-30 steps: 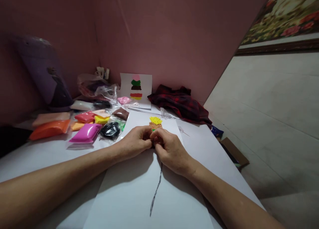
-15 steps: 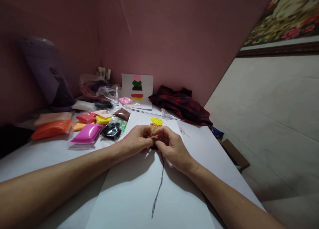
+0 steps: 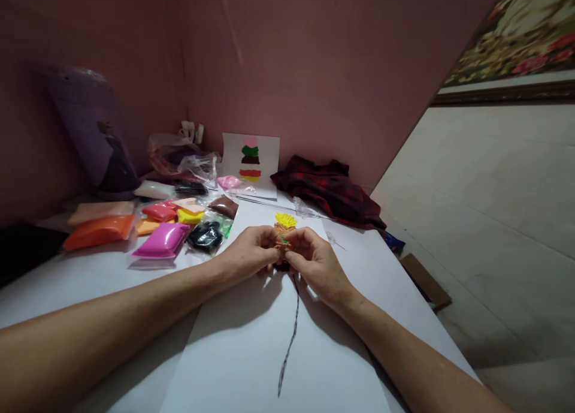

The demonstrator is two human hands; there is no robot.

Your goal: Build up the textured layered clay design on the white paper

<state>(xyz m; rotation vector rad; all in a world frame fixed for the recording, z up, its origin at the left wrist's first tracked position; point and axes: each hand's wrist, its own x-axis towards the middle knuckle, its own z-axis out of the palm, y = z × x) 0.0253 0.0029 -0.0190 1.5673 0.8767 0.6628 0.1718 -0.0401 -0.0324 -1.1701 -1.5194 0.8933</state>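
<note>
My left hand and my right hand meet low over a white sheet of paper, thumbs and forefingers pinched. Between their fingertips is a thin light-brown clay strip, mostly hidden by the fingers. Right beneath and behind them, a shape of coloured clay lies on the paper: a yellow fringed top, a light-brown band, bits of green and a dark brown part. A dark drawn line runs from it towards me.
Clear packs of coloured clay lie to the left, among them magenta, orange and black. Behind stand a card with coloured bands and a purple container. A red-and-black checked cloth lies at the back right.
The view has shifted slightly, so everything sits a little further right. My fingertips have parted slightly, and more of the green and dark brown clay shows between them.
</note>
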